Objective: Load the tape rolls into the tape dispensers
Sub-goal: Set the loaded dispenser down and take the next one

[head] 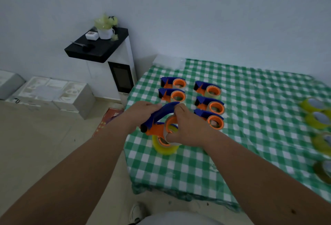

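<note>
Your left hand [141, 111] and right hand [186, 128]: both arms extended, fingers curled, gripping, close together

Two bare forearms with no sleeves, watch or rings; left hand [143, 111] and right hand [186, 128]. Below, one white shoe [137, 212] with laces.

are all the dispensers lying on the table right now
No: five dispensers lie on the checked cloth, but both hands hold a sixth dispenser above it.

Head-worn wide-angle camera looks forward and down, close over the hands [166, 122], table [250, 135] spreading beyond them.
</note>
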